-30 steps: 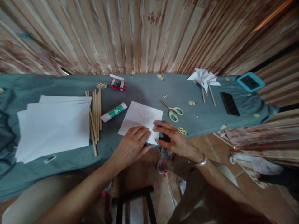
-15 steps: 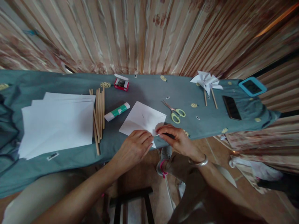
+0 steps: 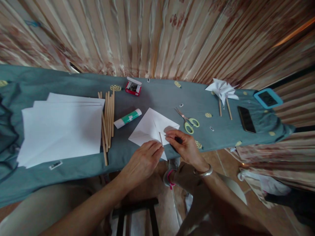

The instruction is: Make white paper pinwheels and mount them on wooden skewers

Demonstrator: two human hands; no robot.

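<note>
A white square of paper (image 3: 150, 126) with cut lines lies on the teal cloth at the table's near edge. My left hand (image 3: 142, 160) rests flat on its near corner, fingers stretched out and pressing it down. My right hand (image 3: 185, 147) pinches a cut corner flap of the same paper and holds it lifted and folded toward the middle. A glue stick (image 3: 128, 118) lies just left of the paper. Green-handled scissors (image 3: 188, 119) lie just to its right.
A stack of white sheets (image 3: 61, 129) lies at the left, with several wooden sticks (image 3: 108, 119) beside it. A red pin box (image 3: 133, 87) stands at the back. At the right are finished paper pinwheels (image 3: 222, 90), a black phone (image 3: 246, 118) and a blue-cased device (image 3: 267, 97).
My right hand went from lying on the paper to pinching a corner flap and lifting it inward. My left hand stayed pressed on the near corner. The camera tilted slightly.
</note>
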